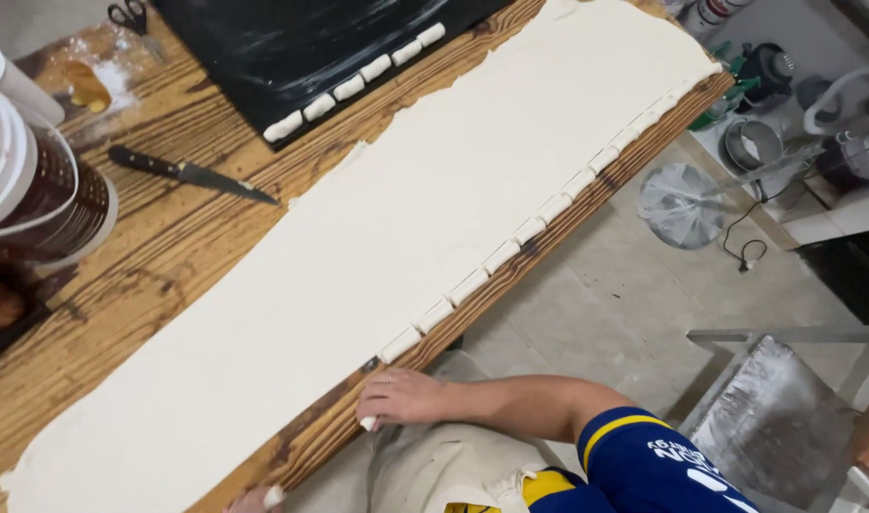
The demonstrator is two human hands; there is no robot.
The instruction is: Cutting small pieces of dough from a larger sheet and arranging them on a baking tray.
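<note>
That long dough sheet (358, 275) looks soft and stretchy, so lift by the edge; right hand (401, 397) fingers pinch a small white piece (368, 424), left hand (254, 500) pinches another white bit (274, 495).

A black-handled steel knife (189, 174) is laid on the bare wooden table (159, 256), near a black baking tray (292, 43) on which a row of small white dough pieces (353, 85) is arranged. Black-handled scissors (127, 15) are placed at the far table edge, and a brown plastic tub with white lids (35, 190) is seen at the left.
</note>
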